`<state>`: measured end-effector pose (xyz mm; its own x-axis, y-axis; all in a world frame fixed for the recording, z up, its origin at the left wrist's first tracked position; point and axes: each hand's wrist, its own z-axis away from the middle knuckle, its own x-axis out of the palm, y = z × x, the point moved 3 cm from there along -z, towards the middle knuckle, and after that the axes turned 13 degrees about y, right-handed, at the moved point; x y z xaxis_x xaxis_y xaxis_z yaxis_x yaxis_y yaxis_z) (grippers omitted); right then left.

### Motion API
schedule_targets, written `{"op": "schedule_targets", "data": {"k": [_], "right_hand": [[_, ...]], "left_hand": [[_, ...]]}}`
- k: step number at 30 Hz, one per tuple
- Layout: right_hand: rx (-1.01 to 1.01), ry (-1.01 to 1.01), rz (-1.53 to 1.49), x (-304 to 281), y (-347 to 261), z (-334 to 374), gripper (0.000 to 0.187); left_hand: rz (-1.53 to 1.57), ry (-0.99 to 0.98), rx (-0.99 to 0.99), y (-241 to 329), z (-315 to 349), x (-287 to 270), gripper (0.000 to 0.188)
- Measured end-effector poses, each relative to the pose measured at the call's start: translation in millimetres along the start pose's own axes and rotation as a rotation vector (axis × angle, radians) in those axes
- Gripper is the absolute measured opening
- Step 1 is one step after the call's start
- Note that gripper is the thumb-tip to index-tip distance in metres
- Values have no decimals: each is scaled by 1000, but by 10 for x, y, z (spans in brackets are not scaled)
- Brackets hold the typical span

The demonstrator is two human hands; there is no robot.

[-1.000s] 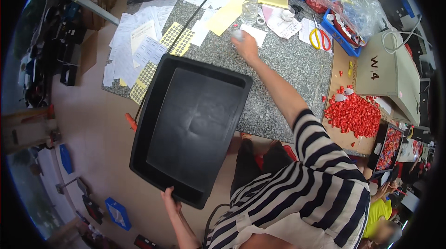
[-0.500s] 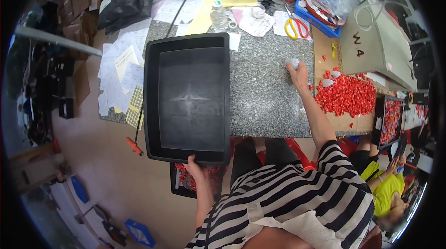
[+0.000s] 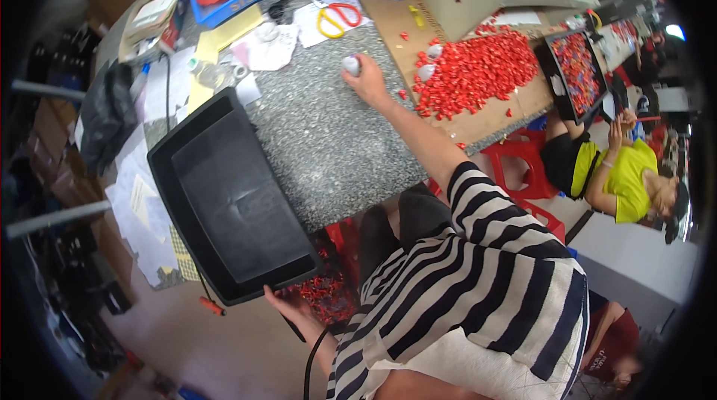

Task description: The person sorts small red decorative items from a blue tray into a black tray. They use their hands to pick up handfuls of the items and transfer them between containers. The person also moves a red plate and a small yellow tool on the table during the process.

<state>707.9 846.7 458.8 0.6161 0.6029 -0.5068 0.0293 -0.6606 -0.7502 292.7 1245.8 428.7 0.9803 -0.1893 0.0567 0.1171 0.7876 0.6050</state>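
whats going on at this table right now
A person in a striped top holds a large empty black tray by its near edge with the left hand; the tray rests partly on the speckled grey table. The right hand reaches across the table, its grip closed on a small white object beside a heap of small red pieces on cardboard.

A small packing or sorting workshop, it seems. A heap of red pieces lies on cardboard beside a granite worktable. Sorting trays, scissors and papers crowd it.
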Motion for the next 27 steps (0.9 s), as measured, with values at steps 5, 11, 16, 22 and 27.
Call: {"op": "schedule_targets", "data": {"k": [5,11,16,22,27], "right_hand": [[197,-15,-155,-573,-217,196,51],[218,-38,-203,-1745,-159,591,31],[260,242,-298,-2331,527,-242,17],[301,-249,-47,-1773,1337,-1540,31],[49,-216,269,-1051,1438,-1962,40]], "left_hand": [[-348,246,883,557,885,249,52],[-599,-209,1380,418,2117,1519,37],[-840,-1032,1057,-775,2235,2784,33],[-933,-1197,1226,-1929,2432,4298,30],[-864,-1157,1583,-2517,2602,5346,34]]}}
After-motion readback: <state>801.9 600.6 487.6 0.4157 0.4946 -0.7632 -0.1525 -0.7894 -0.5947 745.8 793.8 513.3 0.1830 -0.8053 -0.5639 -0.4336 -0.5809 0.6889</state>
